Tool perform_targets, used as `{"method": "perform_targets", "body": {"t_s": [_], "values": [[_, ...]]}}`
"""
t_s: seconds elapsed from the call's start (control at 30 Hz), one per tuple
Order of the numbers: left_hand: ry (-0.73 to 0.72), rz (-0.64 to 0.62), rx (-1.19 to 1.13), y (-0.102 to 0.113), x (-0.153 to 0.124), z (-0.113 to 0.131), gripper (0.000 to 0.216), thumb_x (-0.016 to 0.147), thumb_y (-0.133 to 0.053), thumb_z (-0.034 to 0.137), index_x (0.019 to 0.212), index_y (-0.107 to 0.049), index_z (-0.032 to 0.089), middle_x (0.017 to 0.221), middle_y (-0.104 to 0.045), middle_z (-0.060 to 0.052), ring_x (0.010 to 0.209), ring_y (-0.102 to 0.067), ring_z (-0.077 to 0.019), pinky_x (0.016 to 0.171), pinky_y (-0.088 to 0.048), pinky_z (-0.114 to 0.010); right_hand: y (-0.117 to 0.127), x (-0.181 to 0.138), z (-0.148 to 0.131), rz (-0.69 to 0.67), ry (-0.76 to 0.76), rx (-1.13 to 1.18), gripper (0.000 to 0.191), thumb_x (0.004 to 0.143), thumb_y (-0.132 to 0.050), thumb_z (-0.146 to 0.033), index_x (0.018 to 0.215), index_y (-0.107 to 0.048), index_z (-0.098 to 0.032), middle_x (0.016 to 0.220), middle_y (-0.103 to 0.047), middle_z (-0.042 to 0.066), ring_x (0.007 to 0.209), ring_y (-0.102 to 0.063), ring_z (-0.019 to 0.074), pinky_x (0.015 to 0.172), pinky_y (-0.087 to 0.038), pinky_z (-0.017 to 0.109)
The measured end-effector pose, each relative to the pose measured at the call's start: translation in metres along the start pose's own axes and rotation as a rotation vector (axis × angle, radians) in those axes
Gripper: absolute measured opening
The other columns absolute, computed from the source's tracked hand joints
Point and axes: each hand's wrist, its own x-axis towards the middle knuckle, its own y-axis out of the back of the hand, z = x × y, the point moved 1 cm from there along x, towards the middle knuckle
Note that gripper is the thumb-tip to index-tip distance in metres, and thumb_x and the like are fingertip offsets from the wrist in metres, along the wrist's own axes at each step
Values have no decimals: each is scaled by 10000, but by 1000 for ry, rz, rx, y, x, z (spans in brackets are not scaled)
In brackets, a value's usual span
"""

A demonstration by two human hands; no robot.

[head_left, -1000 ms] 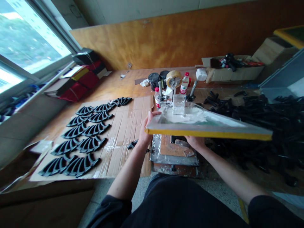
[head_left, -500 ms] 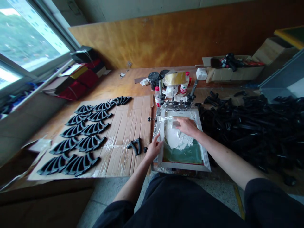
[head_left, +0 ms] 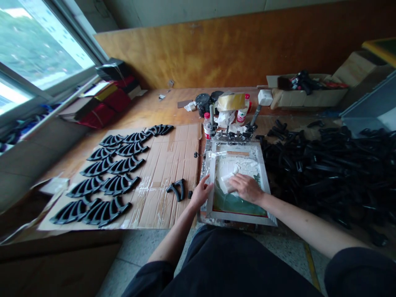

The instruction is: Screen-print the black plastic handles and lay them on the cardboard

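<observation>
A screen-printing frame (head_left: 213,177) lies flat on its hinged stand, with white ink (head_left: 239,165) spread over the green mesh. My right hand (head_left: 246,187) is closed on a pale squeegee (head_left: 226,183) that rests on the mesh near the middle of the frame. At the frame's left rail my left hand (head_left: 201,194) presses down, fingers curled over the edge. A single black curved plastic part (head_left: 176,190) lies on the cardboard just left of that hand.
Several black fin-shaped parts (head_left: 108,177) lie in rows on taped cardboard (head_left: 167,165) to the left. A large heap of black parts (head_left: 334,165) fills the right. Bottles (head_left: 206,126), ink pots (head_left: 203,103) and a tape roll (head_left: 232,101) stand behind the frame. Boxes (head_left: 306,97) sit by the wall.
The frame, raised a second ago, has been lowered flat. My right hand took the squeegee at the far end and has drawn it toward me across the mesh; my left hand stays on the left rail.
</observation>
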Motion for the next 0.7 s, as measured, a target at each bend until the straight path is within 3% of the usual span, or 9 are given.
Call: {"method": "perform_targets", "body": {"t_s": [0.1, 0.17, 0.23, 0.3, 0.37, 0.5, 0.6, 0.7], "values": [[-1, -2, -7, 1, 0, -1, 624, 834, -577, 462, 1394, -483, 205, 608, -484, 62, 518, -435, -94, 517, -349, -202, -6, -7, -8, -31, 47, 57, 211, 866, -491, -137, 957, -676, -181, 905, -680, 87, 887, -600, 220, 752, -446, 315], [-4, -22, -15, 2, 0, 1, 628, 843, -567, 458, 1409, -462, 208, 593, -458, 68, 509, -427, -92, 501, -338, -198, 0, 4, -6, -2, -64, 99, 158, 884, -547, -229, 974, -675, -203, 914, -691, 70, 876, -616, 214, 758, -456, 309], [-12, -66, -44, 6, -3, 8, 658, 852, -558, 459, 1446, -407, 218, 580, -435, 76, 488, -412, -89, 477, -323, -194, 15, 26, 4, 80, -218, 120, 243, 880, -597, -304, 1109, -650, -240, 1021, -701, 56, 925, -628, 217, 780, -467, 308], [-19, -105, -102, 12, -8, 22, 706, 850, -567, 482, 1475, -353, 233, 578, -436, 78, 467, -400, -86, 455, -313, -192, 33, 52, 24, 167, -351, 112, 425, 862, -634, -344, 1279, -570, -291, 1135, -686, 46, 973, -629, 228, 800, -477, 321], [-37, -110, -178, 20, -15, 42, 680, 852, -554, 539, 1440, -407, 230, 581, -439, 69, 465, -398, -85, 450, -314, -193, 54, 67, 55, 240, -458, 107, 522, 849, -644, -398, 1347, -521, -302, 1104, -695, 49, 920, -641, 231, 782, -487, 335], [-91, -21, -336, 32, -20, 93, 590, 872, -399, 674, 1114, -627, 186, 626, -504, 21, 496, -439, -97, 457, -347, -206, 83, 43, 128, 476, -690, 227, 424, 935, -455, -437, 1225, -601, -164, 841, -696, 66, 660, -618, 176, 646, -495, 305], [-251, 68, -470, 36, -9, 133, 538, 887, -385, 662, 1046, -616, 203, 814, -628, -27, 625, -556, -118, 543, -449, -220, 69, 2, 147, 501, -800, 252, 450, 970, -322, -421, 1065, -646, -125, 766, -679, 71, 610, -586, 168, 587, -492, 291], [-406, 84, -569, 34, 7, 162, 472, 905, -421, 603, 1087, -595, 203, 1013, -660, -69, 873, -630, -155, 675, -513, -233, 25, -20, 114, 347, -693, 271, 416, 913, -444, -499, 867, -684, -162, 745, -676, 42, 694, -604, 167, 668, -512, 276]]}}
